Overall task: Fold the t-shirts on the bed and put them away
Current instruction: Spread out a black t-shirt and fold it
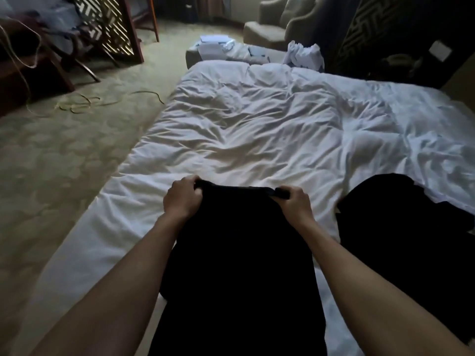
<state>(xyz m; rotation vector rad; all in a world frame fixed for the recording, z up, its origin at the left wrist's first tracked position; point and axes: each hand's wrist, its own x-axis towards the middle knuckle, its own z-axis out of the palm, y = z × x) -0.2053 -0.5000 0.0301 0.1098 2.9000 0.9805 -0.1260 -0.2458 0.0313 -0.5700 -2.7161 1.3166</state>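
Note:
A black t-shirt (236, 253) hangs in front of me over the near edge of the bed (257, 124), which has a rumpled white duvet. My left hand (182, 199) grips the shirt's top edge at its left corner. My right hand (295, 204) grips the same edge at the right corner, so the edge is stretched between them. More black clothing (401, 227) lies spread on the duvet to the right of my right arm; I cannot tell how many pieces it is.
Carpet (64, 176) runs along the bed's left side, with a yellow cable (84, 104) on it. A wooden lattice screen (110, 24) and dark furniture stand far left. An armchair (277, 21) and crumpled white cloth (303, 55) lie past the bed's far end.

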